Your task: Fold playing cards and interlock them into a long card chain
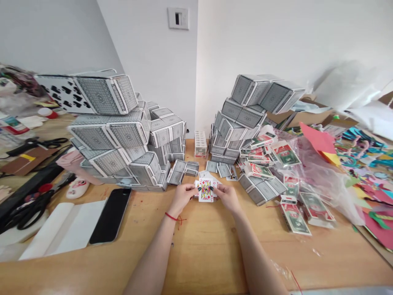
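Left hand [186, 196] and right hand [226, 196] pinch opposite edges of a face card [205, 191], its red corner letter seemingly a J, between them above the counter [205, 254]; lettering on red-and-green card boxes [294, 218] at right is too small to read.

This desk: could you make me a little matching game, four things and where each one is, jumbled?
Things:
1. Phone
2. Picture card
3. Bracelet
4. Wall plate

Places:
A. On the left wrist
B. In view, above the card stacks
C. Left of both arms, on the table
D. Between left hand and right hand

Pairs: 1-C, 2-D, 3-A, 4-B
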The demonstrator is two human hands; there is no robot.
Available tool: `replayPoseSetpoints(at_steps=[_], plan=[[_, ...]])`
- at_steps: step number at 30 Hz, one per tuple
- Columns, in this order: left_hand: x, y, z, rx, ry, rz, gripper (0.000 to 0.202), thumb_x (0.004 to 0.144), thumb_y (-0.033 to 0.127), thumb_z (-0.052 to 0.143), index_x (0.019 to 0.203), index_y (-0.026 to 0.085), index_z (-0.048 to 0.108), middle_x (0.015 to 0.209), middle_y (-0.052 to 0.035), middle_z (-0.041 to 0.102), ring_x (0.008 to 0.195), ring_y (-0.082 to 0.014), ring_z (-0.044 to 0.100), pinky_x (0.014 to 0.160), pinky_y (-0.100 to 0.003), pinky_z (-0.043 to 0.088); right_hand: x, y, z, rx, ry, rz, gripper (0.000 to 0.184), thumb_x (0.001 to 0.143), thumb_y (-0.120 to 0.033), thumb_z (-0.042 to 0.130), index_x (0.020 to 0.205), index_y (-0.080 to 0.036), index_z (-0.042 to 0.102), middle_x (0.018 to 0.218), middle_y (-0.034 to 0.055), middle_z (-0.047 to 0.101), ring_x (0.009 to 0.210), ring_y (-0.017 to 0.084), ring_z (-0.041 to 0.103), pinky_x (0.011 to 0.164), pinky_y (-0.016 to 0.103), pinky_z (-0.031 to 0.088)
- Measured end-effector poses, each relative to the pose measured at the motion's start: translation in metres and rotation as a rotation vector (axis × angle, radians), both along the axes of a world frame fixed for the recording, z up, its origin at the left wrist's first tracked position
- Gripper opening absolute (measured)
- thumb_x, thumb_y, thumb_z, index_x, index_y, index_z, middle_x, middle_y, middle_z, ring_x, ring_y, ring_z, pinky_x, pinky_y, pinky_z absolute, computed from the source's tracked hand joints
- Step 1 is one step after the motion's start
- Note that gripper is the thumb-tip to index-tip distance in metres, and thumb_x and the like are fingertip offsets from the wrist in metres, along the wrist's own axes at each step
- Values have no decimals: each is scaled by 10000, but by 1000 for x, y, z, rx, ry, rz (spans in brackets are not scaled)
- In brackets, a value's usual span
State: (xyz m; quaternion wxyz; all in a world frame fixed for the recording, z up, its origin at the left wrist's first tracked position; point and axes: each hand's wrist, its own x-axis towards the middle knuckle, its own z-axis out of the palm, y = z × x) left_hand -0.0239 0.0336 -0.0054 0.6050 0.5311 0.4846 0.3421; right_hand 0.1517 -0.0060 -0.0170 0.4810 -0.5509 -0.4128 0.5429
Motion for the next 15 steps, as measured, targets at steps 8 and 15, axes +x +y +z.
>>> replayPoseSetpoints(at_steps=[8, 15], plan=[[-11, 3, -9, -240, -315, -51, 239, 583, 359, 680, 664, 139, 633, 614, -18, 573, 585, -103, 502, 586, -231, 398, 0, -3, 7, 31, 32, -45, 363, 589, -495, 649, 689, -146, 655, 598, 25, 646, 510, 162, 580, 516, 279, 477], [-8, 1, -10, -249, -373, -135, 308, 585, 348, 698, 775, 108, 668, 718, -60, 640, 647, -117, 551, 641, -236, 418, -1, -6, 8, 100, -45, -61, 358, 617, -489, 628, 715, -147, 677, 644, 41, 662, 575, 183, 590, 523, 283, 470]])
